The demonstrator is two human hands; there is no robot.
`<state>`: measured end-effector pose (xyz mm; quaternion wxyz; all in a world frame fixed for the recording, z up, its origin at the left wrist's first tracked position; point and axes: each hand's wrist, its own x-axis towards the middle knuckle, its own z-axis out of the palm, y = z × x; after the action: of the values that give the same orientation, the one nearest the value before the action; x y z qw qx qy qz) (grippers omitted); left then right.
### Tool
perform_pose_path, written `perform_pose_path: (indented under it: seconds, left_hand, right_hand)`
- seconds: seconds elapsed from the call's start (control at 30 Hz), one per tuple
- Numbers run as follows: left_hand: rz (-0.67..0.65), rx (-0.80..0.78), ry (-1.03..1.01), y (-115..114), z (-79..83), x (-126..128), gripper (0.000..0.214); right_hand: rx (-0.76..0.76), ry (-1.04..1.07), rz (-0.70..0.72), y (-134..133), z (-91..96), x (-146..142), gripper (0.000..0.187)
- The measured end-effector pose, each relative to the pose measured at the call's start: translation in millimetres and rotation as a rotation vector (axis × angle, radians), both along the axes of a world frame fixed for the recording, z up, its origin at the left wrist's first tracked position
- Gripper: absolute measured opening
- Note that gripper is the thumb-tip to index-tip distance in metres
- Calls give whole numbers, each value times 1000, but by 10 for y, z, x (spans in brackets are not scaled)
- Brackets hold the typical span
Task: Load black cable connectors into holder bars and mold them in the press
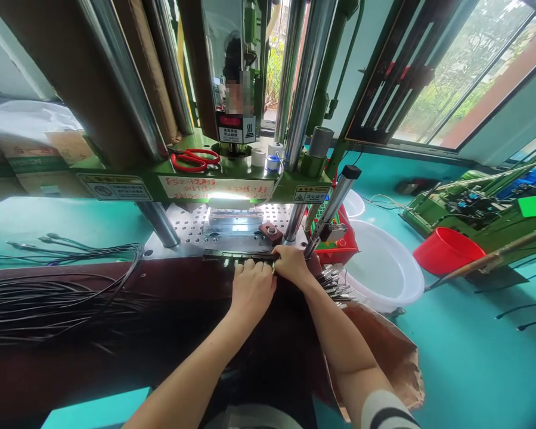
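A long dark bar-like fixture [218,255] lies along the front edge of a perforated metal plate [189,223], with small shiny pieces along its near side. My left hand [254,285] reaches to its middle, fingers bent and pressed together at those pieces; what the fingertips hold is hidden. At the bar's right end, my right hand [292,265] is closed around it, thumb and fingers curled. Behind the bar sits a lit metal mould block [238,223] under the green press head [149,182], with a dark red clamp piece [271,232] beside it.
Black cables [71,292] lie bundled on the dark table at left. Red-handled scissors [196,159] rest on the press. To the right are a red control box [337,238], metal-ended parts [334,283], a brown paper bag [384,357], a white tub [411,262] and a red bucket [449,250].
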<state>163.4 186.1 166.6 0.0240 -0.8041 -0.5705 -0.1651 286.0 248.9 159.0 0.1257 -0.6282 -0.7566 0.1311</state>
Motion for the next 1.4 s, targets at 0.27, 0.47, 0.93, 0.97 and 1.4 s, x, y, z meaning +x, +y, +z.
perform_pose_path:
  seconds: [0.27, 0.47, 0.93, 0.97, 1.4]
  left_hand:
    - [116, 117, 10, 80, -59, -261, 25]
    - [143, 132, 15, 102, -171, -197, 21]
    - [424, -538, -1974, -171, -228, -431, 26]
    - [404, -723, -2064, -180, -200, -417, 23]
    - [43, -693, -1154, 303, -304, -270, 19]
  right_hand:
    - [-20, 8, -5, 16, -44, 11, 31]
    - [-27, 20, -8, -16, -9, -26, 33]
    - [-39, 88, -41, -30, 47, 28, 39]
    - [-32, 102, -37, -40, 57, 21, 39]
    - [35, 400, -25, -54, 84, 131, 33]
